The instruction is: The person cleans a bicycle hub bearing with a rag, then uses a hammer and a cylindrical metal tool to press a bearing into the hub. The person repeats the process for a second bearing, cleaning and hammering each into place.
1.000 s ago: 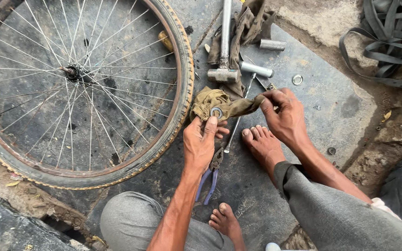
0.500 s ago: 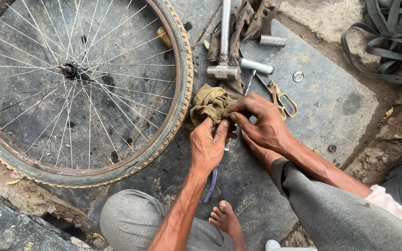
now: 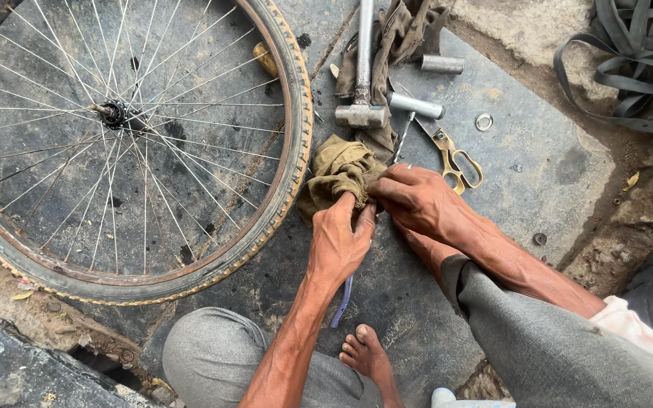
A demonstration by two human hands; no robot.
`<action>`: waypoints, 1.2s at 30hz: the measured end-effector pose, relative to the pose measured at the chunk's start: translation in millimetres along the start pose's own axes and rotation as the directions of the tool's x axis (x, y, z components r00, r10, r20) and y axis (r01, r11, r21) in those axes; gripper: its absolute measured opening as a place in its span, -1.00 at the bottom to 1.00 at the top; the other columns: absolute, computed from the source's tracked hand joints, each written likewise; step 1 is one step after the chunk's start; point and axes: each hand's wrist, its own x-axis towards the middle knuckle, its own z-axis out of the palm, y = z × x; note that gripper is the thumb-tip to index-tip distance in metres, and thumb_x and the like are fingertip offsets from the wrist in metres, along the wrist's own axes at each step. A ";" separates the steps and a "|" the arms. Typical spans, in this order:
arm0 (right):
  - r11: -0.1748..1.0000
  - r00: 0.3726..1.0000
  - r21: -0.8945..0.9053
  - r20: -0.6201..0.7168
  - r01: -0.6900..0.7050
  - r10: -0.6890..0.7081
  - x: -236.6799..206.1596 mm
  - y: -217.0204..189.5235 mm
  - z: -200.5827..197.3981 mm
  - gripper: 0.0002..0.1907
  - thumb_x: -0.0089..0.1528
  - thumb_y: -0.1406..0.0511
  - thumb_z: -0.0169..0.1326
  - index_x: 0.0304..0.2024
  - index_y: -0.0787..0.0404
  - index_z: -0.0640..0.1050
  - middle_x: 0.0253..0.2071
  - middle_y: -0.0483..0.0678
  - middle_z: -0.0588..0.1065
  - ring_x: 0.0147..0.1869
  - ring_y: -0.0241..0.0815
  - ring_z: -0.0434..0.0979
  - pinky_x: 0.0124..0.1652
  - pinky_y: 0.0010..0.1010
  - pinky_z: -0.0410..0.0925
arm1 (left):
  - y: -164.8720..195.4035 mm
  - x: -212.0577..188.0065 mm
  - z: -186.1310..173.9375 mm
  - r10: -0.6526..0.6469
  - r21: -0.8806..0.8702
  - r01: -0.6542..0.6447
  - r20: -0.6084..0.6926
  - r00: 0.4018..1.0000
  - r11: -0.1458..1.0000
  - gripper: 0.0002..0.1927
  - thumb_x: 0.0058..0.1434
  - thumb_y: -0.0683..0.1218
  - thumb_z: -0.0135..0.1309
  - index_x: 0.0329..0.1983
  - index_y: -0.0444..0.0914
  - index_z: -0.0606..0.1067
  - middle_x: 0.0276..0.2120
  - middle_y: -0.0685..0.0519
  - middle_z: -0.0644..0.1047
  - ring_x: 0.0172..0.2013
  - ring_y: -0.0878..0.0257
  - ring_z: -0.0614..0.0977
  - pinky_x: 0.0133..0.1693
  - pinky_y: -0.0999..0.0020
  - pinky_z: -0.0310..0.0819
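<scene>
Down in the head view, we see both hands bunched into a dirty olive rag (image 3: 339, 172) on the dark stone slab (image 3: 538, 174). Our left hand (image 3: 339, 242) has its grip closed on the rag's near edge, and our right hand (image 3: 417, 200) is clamped on the same cloth just beside it. Whatever the cloth wraps is hidden by the folds and fingers. A blue-handled tool (image 3: 341, 301) pokes out below the left wrist, its working end covered. The spoked bicycle wheel (image 3: 126, 136) lies flat to the left, cut off at the top edge. Beyond the rag lie a hammer (image 3: 362, 113), its handle running out of frame, yellow-handled scissors (image 3: 455, 155) and a small metal ring (image 3: 484, 122). Rubber strips (image 3: 629, 68) sit in the far right corner.
</scene>
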 end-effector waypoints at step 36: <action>0.632 0.751 0.461 0.123 -0.623 0.649 -4.8 -0.9 2.9 -0.75 0.25 0.35 0.16 0.00 0.15 0.63 -0.19 -0.12 0.65 -0.29 -0.33 0.60 -0.28 -0.47 0.52 | 1.8 -3.0 8.3 0.205 -0.087 -0.222 -0.173 0.964 0.971 -0.78 0.44 -0.09 0.03 -0.06 -0.38 0.47 -0.36 -0.13 0.64 -0.38 0.08 0.71 -0.33 0.21 0.56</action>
